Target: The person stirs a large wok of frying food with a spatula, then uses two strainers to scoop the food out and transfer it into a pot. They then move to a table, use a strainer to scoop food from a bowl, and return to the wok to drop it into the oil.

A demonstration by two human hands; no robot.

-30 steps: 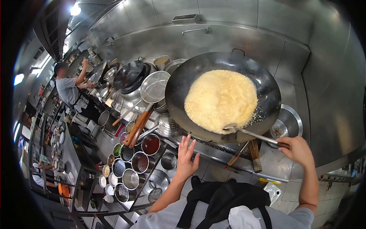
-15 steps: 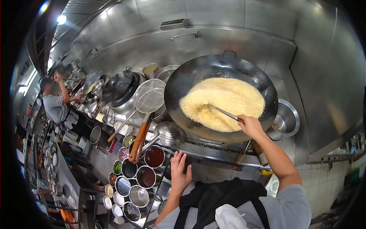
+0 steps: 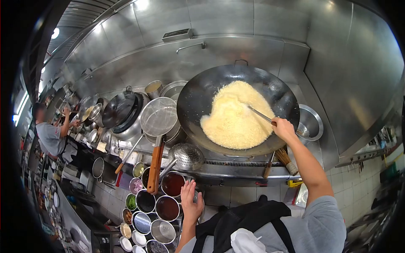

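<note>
Fingers of the right hand (image 3: 283,128) are wrapped tight around the near end of a metal ladle handle (image 3: 260,114), at the near right rim of the big black wok (image 3: 198,95). From those fingers the handle runs up and to the left, its long axis slanting across the wok, and its far end goes down into the mound of pale yellow rice (image 3: 234,118), which fills the middle of the wok and lies wholly to the left of and beyond the grip. The right hand is much the nearer to the rice; the left hand (image 3: 190,204) hangs well apart, low and to the left, fingers loosely curled and holding nothing I can make out, just beside the cluster of round sauce pots (image 3: 168,185) below the stove's worktop edge. Between the two hands, nearer the left, rests a perforated skimmer (image 3: 188,155). Just right of the right-hand fingers sits a steel bowl (image 3: 311,122), and just below them a bamboo brush (image 3: 287,159).
</note>
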